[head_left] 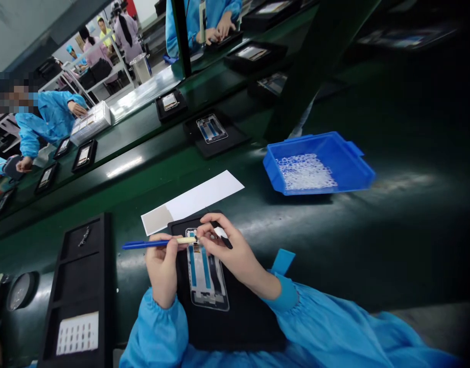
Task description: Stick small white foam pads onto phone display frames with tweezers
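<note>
My left hand [162,271] is closed around a pen-like tool with a blue shaft [137,245] and a cream front end, which points right. My right hand [231,250] is pinched at the tool's dark tip; what its fingertips hold is too small to tell. A black-and-white piece [222,236] shows by its fingers, and I cannot tell whether it is held. Under both hands, a phone frame [207,276] with blue strips lies on a black mat [235,322]. The hands partly cover the frame's upper end.
A blue bin [357,176] with many small white pieces stands at right. A white strip [204,197] lies beyond the mat. At left is a black compartment tray [107,271] holding a white sheet of small parts [77,333]. Phone frames line the belt; co-workers in blue sit across.
</note>
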